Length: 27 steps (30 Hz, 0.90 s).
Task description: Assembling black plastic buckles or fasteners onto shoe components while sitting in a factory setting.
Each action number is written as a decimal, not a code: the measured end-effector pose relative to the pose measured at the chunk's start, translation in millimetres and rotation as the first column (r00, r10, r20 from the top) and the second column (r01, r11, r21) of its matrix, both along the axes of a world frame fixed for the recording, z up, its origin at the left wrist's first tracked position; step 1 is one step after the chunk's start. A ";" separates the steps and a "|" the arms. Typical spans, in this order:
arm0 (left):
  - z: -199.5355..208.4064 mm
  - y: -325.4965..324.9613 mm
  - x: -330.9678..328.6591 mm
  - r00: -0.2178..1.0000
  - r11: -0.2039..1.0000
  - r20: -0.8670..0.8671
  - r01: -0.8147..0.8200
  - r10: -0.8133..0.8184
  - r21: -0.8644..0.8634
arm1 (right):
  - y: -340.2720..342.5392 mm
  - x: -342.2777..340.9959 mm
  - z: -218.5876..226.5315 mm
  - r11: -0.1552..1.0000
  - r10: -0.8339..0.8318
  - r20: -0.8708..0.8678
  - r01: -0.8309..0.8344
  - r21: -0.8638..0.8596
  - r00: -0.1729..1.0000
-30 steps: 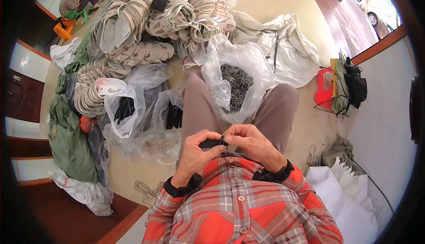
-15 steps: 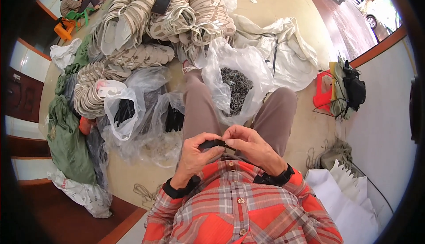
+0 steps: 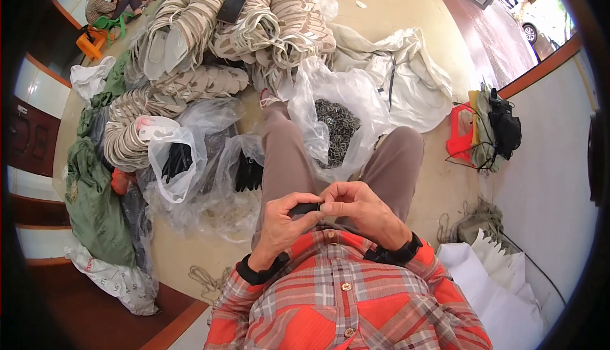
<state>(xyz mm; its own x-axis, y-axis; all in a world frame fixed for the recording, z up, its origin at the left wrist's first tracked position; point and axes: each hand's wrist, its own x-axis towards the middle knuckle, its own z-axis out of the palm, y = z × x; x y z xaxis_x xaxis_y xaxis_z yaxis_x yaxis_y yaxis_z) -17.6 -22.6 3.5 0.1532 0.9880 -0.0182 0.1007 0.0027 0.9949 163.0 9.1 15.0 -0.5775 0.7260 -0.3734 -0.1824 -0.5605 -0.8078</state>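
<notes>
Close to my waist, my left hand (image 3: 285, 222) grips a small black strip (image 3: 304, 209) between thumb and fingers. My right hand (image 3: 360, 208) meets it from the other side, thumb and forefinger pinched together at the strip's end. The fingertips cover that end, so I cannot tell whether a buckle is there. Just beyond my hands, between my knees, a clear plastic bag (image 3: 375, 105) lies open around a heap of small dark metal buckles (image 3: 337, 131). To the left, a white plastic bag (image 3: 199, 159) contains black strips (image 3: 177, 161), and more black strips (image 3: 248, 173) lie in clear plastic beside it.
Stacked beige shoe pieces (image 3: 190, 29) fill the far left, with a phone (image 3: 232, 6) on top. A white sack (image 3: 413, 77) lies beyond my right knee. A red stool (image 3: 459, 131) carries a black bag (image 3: 505, 127). Far left, a person (image 3: 105, 7) sits on a green chair.
My right fingers have closed in against the end of the black strip, hiding the part that showed between my hands. The left hand keeps its grip. My view has shifted very slightly.
</notes>
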 end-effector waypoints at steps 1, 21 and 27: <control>-1.9 -1.2 1.1 0.999 1.000 0.039 -0.006 0.006 -0.004 | 0.3 2.0 -3.4 1.000 0.010 -0.012 -0.010 -0.010 1.000; 2.7 -4.1 -3.4 0.994 0.982 -0.066 0.099 -0.089 0.162 | 6.7 3.7 7.5 0.996 0.072 0.130 -0.078 0.043 0.989; 2.5 0.9 -6.4 0.971 0.958 -0.056 0.238 -0.232 0.162 | 3.9 2.4 7.6 0.988 0.120 0.197 -0.137 0.075 0.973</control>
<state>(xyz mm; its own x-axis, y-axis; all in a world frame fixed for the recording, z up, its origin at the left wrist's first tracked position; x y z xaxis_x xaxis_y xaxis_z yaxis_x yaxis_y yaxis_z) -24.0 -21.7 6.0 0.3834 0.9139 0.1331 0.1149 -0.1902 0.9750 165.4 13.0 22.6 -0.5916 0.6852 -0.4248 0.0495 -0.4951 -0.8675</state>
